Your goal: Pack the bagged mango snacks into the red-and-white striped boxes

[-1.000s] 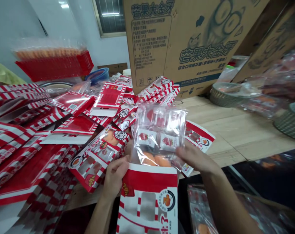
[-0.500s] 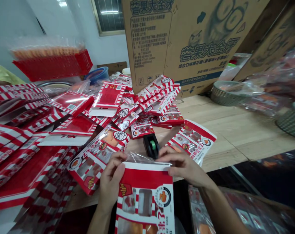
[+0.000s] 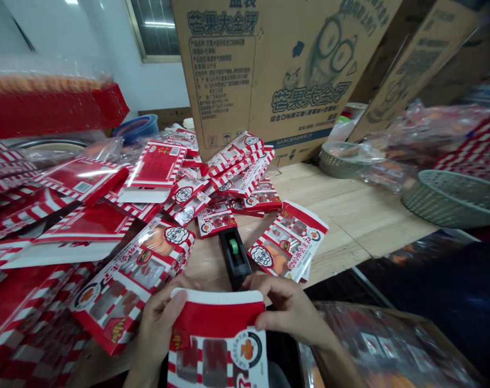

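At six o'clock on my feed, I had a windowed carton [image 3: 217, 318] by its far end. Left hand [image 3: 158, 318]: thumb on the front face near its left corner, fingers mostly hidden. Right hand [image 3: 289, 307]: thumb against the right edge, fingers curled at the corner. Each grip was closed to carton thickness. Two-corner hold probably squared up that end and its white flap. Carton sat between the grips, touching both, front toward me, near end cut off by the frame.

Clock from carton: black tape dispenser [image 3: 239, 267] at twelve, by the right fingertips, contact unclear; likely parked there for short reach. Filled carton [image 3: 133, 280] at ten on the surface [image 3: 342, 215]. Clear packs [image 3: 390, 342] at three, presumably handy for the right arm.
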### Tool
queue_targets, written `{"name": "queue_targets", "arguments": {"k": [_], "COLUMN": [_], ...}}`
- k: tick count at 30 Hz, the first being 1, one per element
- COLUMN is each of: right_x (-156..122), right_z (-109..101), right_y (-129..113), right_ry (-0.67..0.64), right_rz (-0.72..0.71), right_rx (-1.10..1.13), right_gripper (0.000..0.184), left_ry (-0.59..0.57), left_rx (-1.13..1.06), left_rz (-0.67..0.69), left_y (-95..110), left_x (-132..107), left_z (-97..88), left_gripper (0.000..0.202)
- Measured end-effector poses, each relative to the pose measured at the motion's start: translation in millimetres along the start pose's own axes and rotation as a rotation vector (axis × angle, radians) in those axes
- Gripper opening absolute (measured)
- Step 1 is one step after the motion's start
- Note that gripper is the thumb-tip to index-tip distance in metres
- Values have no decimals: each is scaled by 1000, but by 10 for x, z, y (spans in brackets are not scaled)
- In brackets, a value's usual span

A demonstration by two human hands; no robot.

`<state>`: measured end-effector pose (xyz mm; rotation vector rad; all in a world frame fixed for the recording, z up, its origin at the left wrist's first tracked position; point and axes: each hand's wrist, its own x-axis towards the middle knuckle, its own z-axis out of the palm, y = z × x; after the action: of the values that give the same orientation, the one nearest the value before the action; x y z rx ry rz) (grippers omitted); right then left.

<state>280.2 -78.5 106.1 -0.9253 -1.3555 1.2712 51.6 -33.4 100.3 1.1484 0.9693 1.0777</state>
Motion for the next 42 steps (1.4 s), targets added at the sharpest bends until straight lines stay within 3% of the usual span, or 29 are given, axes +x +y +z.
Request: {"name": "queue_targets", "arguments": {"k": [2,4,6,8,10,11,13,14,15,17,19,21,23,24,26,30,34,36,39,40,42], "right_x": [-7,5,38,84,136,163,215,240,264,307,346,386,430,452,484,471,394,352,288,268,237], "right_z": [64,126,191,266,360,415,534,594,650,727,741,696,629,601,570,543,468,449,469,478,482], "right_y": [41,58,26,-59,-182,-250,-381,-439,-485,-532,-500,-393,-238,-154,2,214,307,320,297,280,237], "right_ry": [9,-71,-126,-101,-8,68,249,322,361,294,203,325,543,578,514,460,434,456,466,450,374], "right_rz": [-2,-54,-150,-248,-322,-345,-379,-401,-427,-523,-668,-741,-675,-604,-494,-479,-528,-530,-441,-393,-298], "right_rx": [71,90,88,53,-18,-67,-168,-212,-249,-296,-331,-350,-293,-234,-124,-142,-309,-338,-199,-109,52], "right_gripper": [31,34,34,31,28,26,22,21,20,15,10,25,37,39,39,40,20,12,11,13,31], "left_ry": [36,39,31,101,233,242,100,-4,-61,-61,83,279,489,550,613,638,654,621,597,581,435], "left_rx": [-114,-220,-204,20,379,552,783,838,861,862,844,818,766,729,657,638,639,619,568,533,373], "left_rz": [-130,-215,-165,36,367,532,752,786,778,720,650,603,609,637,726,928,986,942,803,746,592], "left_y": [-24,-41,-33,2,52,74,99,97,87,52,20,8,2,-8,-63,-307,-516,-519,-383,-313,-162], "left_x": [-32,-32,2,37,22,-15,-139,-212,-281,-374,-387,-342,-276,-242,-176,-36,34,14,-42,-56,-69], "left_z": [5,24,52,81,105,115,131,132,124,71,-30,-133,-184,-181,-136,-70,-131,-141,-113,-105,-109], "left_gripper": [29,33,37,29,10,15,38,49,58,63,58,54,53,54,57,53,25,13,20,20,33]}}
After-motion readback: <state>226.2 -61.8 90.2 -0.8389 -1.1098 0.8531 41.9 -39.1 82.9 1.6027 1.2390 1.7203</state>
